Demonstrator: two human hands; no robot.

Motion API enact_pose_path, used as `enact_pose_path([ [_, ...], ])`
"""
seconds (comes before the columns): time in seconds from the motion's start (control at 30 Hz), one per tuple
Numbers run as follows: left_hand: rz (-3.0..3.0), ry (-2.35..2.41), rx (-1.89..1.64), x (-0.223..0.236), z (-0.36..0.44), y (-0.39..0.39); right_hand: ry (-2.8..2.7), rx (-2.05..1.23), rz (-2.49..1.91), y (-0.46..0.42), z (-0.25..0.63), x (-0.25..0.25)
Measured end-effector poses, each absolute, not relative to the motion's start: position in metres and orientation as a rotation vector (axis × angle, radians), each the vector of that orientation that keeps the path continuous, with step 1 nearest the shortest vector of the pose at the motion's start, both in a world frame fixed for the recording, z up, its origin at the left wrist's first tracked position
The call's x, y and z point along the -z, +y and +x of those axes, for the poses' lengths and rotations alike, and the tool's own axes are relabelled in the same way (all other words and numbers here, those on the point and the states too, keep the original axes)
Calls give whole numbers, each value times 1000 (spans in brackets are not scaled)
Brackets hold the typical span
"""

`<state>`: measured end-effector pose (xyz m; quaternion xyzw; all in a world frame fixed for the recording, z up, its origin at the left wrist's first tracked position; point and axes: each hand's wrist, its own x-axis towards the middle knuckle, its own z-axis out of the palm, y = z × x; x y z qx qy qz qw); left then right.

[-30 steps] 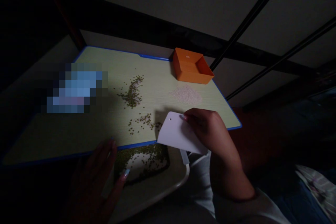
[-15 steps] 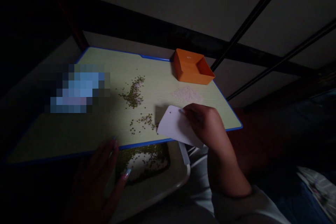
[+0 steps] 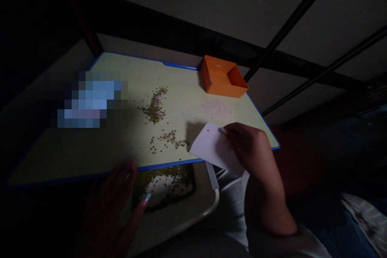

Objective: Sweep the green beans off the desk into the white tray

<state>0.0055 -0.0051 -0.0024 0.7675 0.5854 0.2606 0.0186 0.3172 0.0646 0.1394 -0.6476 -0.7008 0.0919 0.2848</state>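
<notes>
My right hand point(image 3: 249, 145) pinches a white flat scraper point(image 3: 210, 141) with a small hole near its corner, tilted over the front edge of the table point(image 3: 121, 141). Just left of its edge lies a loose scatter of green beans point(image 3: 169, 139), and further back a heap of green beans point(image 3: 155, 107) mixed with pale grains. My left hand point(image 3: 117, 193), fingers apart, is by the table's blue front edge, above a pale tub point(image 3: 205, 205). The tub holds more green beans point(image 3: 184, 173) and some white grains. Deep shadow covers most of the left hand.
An orange box point(image 3: 223, 82) stands at the back right of the table. In front of it lies a pile of white grains point(image 3: 216, 109). A blurred-out bluish item point(image 3: 96, 96) is at the left. Dark-framed panels point(image 3: 181, 4) rise behind the table.
My right hand has moved slightly right with the scraper, away from the scattered beans. The beans near its edge are now more in view. My left hand has stayed in place.
</notes>
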Motion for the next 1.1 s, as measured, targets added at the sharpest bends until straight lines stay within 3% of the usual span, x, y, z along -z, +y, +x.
enact_pose_path([
  [0.37,2384,1819,-841,1,6,-4,-2017,-300,-1596,66,299,-143],
  [0.67,2415,1812,-854,1,6,-5,-2006,375,-1388,0,323,-132],
  [0.83,2380,1793,-862,1,6,-4,-2233,341,-997,-13,310,-117],
  [1.1,2346,1805,-858,2,5,-3,-2299,441,-928,2,301,-106],
])
